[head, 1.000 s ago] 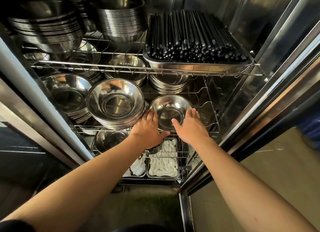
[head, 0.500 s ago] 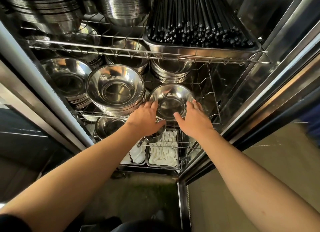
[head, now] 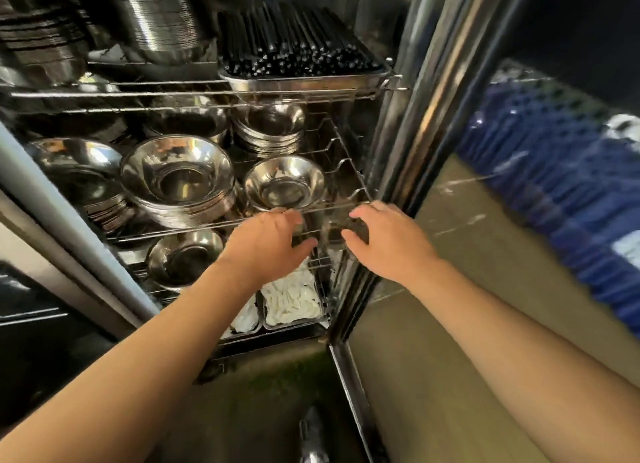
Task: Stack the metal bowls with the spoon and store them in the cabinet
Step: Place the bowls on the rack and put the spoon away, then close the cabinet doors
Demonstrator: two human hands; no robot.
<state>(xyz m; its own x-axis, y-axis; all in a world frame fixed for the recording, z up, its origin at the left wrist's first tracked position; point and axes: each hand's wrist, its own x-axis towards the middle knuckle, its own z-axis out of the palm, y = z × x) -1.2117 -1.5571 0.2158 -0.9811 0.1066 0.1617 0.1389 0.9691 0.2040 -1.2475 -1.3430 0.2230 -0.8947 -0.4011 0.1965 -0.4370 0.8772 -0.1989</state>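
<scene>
Both hands (head: 268, 242) (head: 388, 241) pulled back off small bowl (head: 284, 182), now empty.

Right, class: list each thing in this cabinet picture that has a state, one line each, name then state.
Cabinet: open.
Small bowl: upright on the middle rack, released.
Large bowl stack: nested, upright, beside the small bowl.
Chopstick tray: full, on the top rack.
Left hand: open, empty, near the rack's front.
Right hand: open, empty.
</scene>
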